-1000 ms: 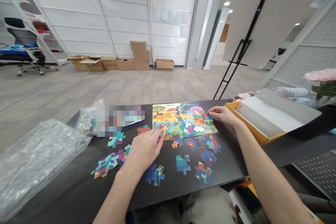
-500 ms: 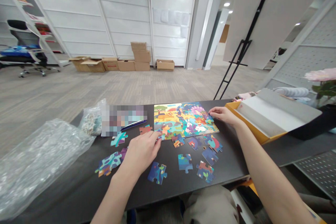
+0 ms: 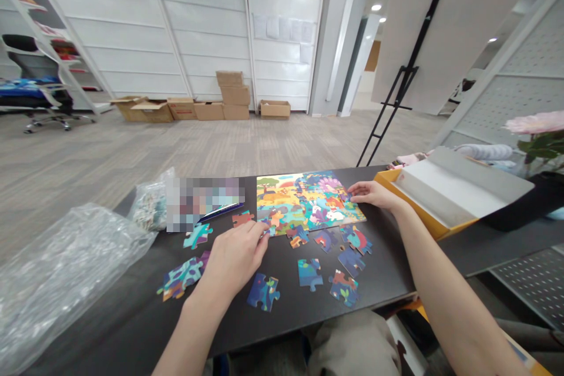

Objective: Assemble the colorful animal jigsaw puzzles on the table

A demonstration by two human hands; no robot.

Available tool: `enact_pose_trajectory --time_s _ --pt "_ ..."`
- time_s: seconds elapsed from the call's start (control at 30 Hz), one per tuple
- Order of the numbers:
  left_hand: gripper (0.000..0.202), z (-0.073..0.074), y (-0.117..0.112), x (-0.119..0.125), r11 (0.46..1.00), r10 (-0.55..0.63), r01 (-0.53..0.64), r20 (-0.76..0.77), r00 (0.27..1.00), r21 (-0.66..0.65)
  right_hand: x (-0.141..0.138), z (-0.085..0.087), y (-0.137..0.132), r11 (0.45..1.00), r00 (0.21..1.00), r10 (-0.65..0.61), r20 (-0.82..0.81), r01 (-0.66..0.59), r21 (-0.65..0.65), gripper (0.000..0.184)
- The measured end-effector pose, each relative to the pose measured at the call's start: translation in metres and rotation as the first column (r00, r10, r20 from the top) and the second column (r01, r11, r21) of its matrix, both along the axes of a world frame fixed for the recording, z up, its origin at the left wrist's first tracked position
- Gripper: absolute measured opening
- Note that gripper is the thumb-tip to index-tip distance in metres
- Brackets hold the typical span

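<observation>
A colourful jigsaw puzzle (image 3: 308,202), largely joined into a rectangle with animals on it, lies on the dark table. My left hand (image 3: 238,249) is at its lower left corner, fingers bent together over a bluish puzzle piece (image 3: 265,231) that they partly hide. At the puzzle's right edge is my right hand (image 3: 372,194), its fingers stretched out and the thumb apart, with nothing seen in them. Several loose pieces lie in front, among them a dark blue piece (image 3: 263,292), a teal-blue piece (image 3: 310,274) and a brown-topped piece (image 3: 344,288).
Left of the puzzle are a blurred picture sheet (image 3: 220,197), a small plastic bag (image 3: 150,202) and a large clear plastic wrapper (image 3: 70,282). An open yellow box (image 3: 453,194) stands on the right. Further pieces (image 3: 183,276) lie left of my forearm.
My right fingers have eased slightly off the puzzle's right edge and spread a little. My left hand stays at the lower left corner. The view has shifted slightly.
</observation>
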State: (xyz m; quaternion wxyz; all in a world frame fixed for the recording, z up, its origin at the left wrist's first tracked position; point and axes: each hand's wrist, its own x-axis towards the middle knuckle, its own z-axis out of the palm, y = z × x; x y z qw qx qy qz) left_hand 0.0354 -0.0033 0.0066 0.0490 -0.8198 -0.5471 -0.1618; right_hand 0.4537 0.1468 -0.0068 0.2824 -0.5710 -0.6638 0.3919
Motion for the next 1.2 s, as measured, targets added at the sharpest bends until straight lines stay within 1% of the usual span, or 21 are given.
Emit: enact_pose_trajectory --time_s 0.33,0.5,0.7,0.83,1.07,1.2 --pt "0.021 0.0026 0.0003 0.0015 1.000 0.002 -0.002 0.000 1.000 -0.010 -0.0019 0.0021 -0.0007 0.998 0.990 0.036 0.135 -0.042 0.042 0.053" --pt "0.021 0.0002 0.0014 0.0003 1.000 -0.003 0.003 -0.006 1.000 0.008 -0.0036 0.0033 -0.0018 0.997 0.985 0.027 0.170 -0.038 0.061 0.054" --pt "0.020 0.0014 0.0007 0.0001 1.000 0.004 -0.004 0.005 1.000 0.008 -0.0066 0.0001 -0.0031 0.997 0.989 0.065 0.136 -0.069 0.023 0.062" --pt "0.018 0.0031 0.0000 0.0004 1.000 0.011 -0.011 0.011 1.000 -0.004 -0.0070 -0.0010 -0.0035 0.996 0.988 0.087 0.128 -0.088 0.002 0.063" --pt "0.020 0.0049 -0.0002 0.0014 0.999 0.016 -0.016 -0.003 1.000 -0.034 -0.0040 -0.0001 -0.0022 0.989 0.964 0.145 0.222 -0.150 0.006 0.063" --pt "0.020 0.0053 0.0002 0.0027 0.998 0.016 -0.017 -0.008 1.000 -0.052 -0.0034 -0.0014 -0.0017 0.987 0.952 0.139 0.274 -0.157 0.045 0.061"
